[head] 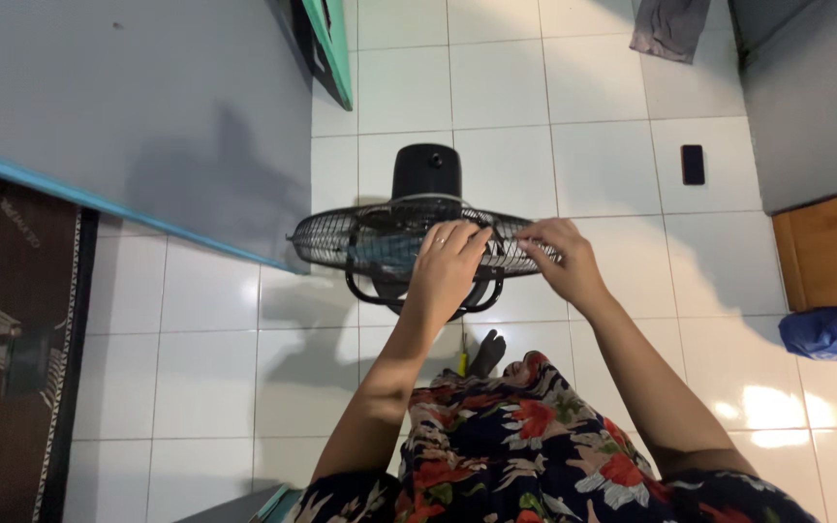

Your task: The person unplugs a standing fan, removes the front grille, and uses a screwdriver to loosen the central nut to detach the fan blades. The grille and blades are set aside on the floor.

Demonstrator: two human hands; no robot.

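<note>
A black electric fan (425, 174) stands on the white tiled floor, seen from above, with its wire grille (341, 237) facing me. My left hand (448, 266), a ring on one finger, rests on the top of the grille rim with its fingers curled over the wires. My right hand (562, 260) pinches the grille rim just to the right of it. Both hands touch the fan's cage. Below my arms lies my floral-print clothing (525, 446).
A grey wall with a teal edge (128, 107) fills the upper left. A dark phone (693, 164) lies on the tiles at the right. A blue plastic bag (835, 329), a wooden panel (830, 247), a hanging grey cloth (670, 27) and a dark mat (12, 349) surround the area.
</note>
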